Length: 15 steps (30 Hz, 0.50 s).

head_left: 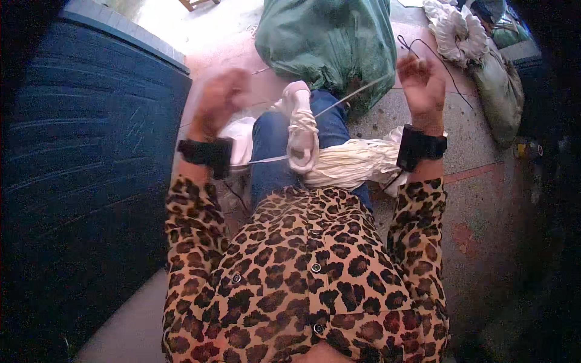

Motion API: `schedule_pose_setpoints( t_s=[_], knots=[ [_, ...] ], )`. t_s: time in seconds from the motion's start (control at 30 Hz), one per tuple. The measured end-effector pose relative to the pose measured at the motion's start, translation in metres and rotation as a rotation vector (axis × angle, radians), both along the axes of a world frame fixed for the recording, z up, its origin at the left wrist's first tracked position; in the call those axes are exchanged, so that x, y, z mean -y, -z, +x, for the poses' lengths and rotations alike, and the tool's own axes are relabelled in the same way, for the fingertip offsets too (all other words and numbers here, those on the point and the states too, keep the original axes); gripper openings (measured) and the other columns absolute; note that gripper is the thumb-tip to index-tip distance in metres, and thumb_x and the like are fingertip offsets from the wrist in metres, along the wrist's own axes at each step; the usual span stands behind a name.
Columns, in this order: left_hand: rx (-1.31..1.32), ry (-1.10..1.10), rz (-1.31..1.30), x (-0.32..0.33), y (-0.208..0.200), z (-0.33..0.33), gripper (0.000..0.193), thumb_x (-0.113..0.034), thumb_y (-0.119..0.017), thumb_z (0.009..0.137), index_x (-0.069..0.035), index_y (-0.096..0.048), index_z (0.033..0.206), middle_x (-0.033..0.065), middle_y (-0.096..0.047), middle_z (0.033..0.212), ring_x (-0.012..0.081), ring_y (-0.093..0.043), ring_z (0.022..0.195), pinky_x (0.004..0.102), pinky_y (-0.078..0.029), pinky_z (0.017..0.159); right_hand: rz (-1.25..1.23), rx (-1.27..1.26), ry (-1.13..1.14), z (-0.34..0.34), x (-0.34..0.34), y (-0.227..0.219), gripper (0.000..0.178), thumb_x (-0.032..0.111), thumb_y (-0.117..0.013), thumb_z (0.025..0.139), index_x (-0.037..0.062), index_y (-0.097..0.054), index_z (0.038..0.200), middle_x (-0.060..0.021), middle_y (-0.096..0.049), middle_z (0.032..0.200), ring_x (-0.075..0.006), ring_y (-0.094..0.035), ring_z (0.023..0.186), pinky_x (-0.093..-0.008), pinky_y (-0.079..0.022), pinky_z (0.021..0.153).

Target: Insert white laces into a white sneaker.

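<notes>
Across my thighs lies a scrunched white cloth bundle, standing lengthwise between my two hands. A thin white strip runs from it up to my right hand, whose curled fingers seem to grip its end. My left hand is raised to the left of the bundle and smeared by motion, so its fingers cannot be read. Another white strip stretches left from the bundle's lower end and passes out of sight by my left wrist. A thick hank of cream-white strips lies over my right thigh.
A large green sack stands just beyond my knees. Blue panelling closes off the left side. At the far right are a coiled white bundle, a pale filled sack and a thin black cord on the floor.
</notes>
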State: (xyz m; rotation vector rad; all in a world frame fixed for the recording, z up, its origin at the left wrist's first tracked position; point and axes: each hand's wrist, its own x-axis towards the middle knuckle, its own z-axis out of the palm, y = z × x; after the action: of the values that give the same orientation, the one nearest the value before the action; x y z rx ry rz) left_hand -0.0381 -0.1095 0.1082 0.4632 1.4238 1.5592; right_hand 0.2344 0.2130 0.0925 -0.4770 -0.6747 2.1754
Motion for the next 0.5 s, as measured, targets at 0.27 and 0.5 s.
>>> schedule_pose_setpoints(
  t_s=[0.27,0.5],
  knots=[
    [-0.294,-0.27,-0.423,0.05,0.076,-0.041,0.027,-0.027,-0.054,0.097,-0.003,-0.065,0.104,0.0003,-0.054,0.072,0.0081,-0.046,0.046,0.0228,-0.035,0.04,0.747,0.841,-0.387,0.017,0.106,0.124,0.027,0.028,-0.063,0.092,0.0014,-0.069,0.091,-0.0059,-0.064,0.072,-0.0149,-0.059,0.069,-0.0308,-0.049,0.069],
    [-0.316,0.32,-0.591,0.032,0.126,0.072,0.027,-0.024,-0.059,0.095,0.001,-0.068,0.1,0.0053,-0.066,0.076,0.013,-0.059,0.043,0.0265,-0.045,0.038,1.301,1.081,-0.456,0.012,0.159,0.152,0.02,0.018,-0.057,0.085,0.0038,-0.07,0.082,-0.0193,-0.067,0.083,-0.0385,-0.064,0.078,-0.0475,-0.05,0.071]
  ],
)
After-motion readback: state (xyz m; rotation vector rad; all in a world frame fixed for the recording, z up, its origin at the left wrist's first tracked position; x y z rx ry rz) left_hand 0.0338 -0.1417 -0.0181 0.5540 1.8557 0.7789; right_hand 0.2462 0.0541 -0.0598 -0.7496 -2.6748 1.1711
